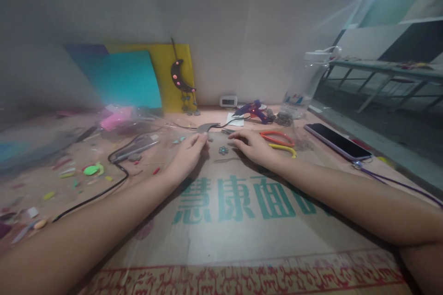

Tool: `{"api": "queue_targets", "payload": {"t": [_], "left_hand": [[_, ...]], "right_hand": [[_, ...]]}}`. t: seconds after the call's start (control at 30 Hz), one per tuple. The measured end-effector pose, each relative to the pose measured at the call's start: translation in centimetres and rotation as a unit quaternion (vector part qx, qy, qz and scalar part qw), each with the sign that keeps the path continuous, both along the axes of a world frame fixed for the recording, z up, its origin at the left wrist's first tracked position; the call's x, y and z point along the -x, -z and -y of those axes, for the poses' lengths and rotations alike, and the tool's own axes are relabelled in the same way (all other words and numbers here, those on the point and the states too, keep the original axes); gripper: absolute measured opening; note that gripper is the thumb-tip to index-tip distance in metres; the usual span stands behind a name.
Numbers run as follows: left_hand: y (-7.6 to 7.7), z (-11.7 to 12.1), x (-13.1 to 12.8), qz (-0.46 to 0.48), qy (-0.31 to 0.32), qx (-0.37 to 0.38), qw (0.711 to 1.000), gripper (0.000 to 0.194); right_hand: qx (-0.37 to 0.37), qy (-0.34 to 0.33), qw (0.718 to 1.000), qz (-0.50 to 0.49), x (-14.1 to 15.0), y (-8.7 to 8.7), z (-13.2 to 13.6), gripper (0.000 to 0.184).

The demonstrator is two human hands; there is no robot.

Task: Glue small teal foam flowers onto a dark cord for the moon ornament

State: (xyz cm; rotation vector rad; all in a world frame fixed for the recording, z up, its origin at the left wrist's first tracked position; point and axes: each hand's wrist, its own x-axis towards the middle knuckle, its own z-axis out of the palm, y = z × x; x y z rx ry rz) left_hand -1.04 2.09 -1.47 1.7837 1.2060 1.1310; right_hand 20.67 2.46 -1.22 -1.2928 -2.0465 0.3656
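Between my hands, a small grey clay flower [223, 150] with turquoise spots lies on the printed mat. My left hand [192, 154] is to its left, fingers curled and thumb pressed in; whatever it may hold is hidden. Just beyond those fingertips is a dark grey crescent [206, 127]; I cannot tell whether they touch it. My right hand [254, 147] rests to the right of the flower, fingers bent and somewhat apart, with nothing visible in them. Beside it lie orange-handled scissors [277, 138] and a yellow handle [285, 149].
Behind stand a purple glue gun [254, 111], a small digital clock [228, 101] and a clear plastic jug [297, 87]. A phone [337, 141] lies at right. Clay scraps [92, 170] and a black cable [117, 166] are at left. A crescent ornament [180, 78] hangs against yellow card.
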Motion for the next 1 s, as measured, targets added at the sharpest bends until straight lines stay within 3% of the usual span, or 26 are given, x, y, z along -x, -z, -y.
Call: {"api": "queue_targets", "payload": {"t": [0.43, 0.53, 0.63, 0.7, 0.77, 0.83, 0.9, 1.0], "left_hand": [[-0.7, 0.9, -0.5, -0.032, -0.005, 0.012, 0.999, 0.028], [-3.0, 2.5, -0.4, -0.149, 0.058, -0.045, 0.986, 0.036], [-7.1, 3.9, 0.9, -0.249, 0.104, -0.123, 0.955, 0.034], [-10.2, 3.7, 2.4, -0.258, 0.09, -0.128, 0.953, 0.027], [-12.6, 2.3, 4.0, -0.282, 0.016, -0.133, 0.95, 0.03], [-13.8, -0.4, 5.2, -0.34, -0.079, -0.134, 0.927, 0.038], [-13.9, -4.0, 5.6, -0.407, -0.136, -0.132, 0.894, 0.039], [-12.3, -9.8, 4.7, -0.451, -0.16, -0.089, 0.873, 0.01]], "right_hand": [[-0.01, -0.014, 1.0, -0.006, 0.2, 0.0, 0.5, 0.009], [-0.003, -0.016, 1.0, 0.006, 0.1, -0.1, 0.6, 0.009], [-0.002, -0.022, 1.0, 0.015, 0.1, -0.1, 0.7, 0.011], [-0.008, -0.027, 0.999, 0.02, 0.0, 0.0, 0.7, 0.012], [-0.013, -0.029, 0.999, 0.024, 0.0, 0.2, 0.6, 0.012], [-0.013, -0.023, 0.999, 0.03, 0.0, 0.4, 0.5, 0.012], [-0.013, -0.018, 0.999, 0.039, 0.0, 0.5, 0.3, 0.014], [-0.018, -0.024, 0.998, 0.057, 0.0, 0.7, 0.2, 0.016]]}}
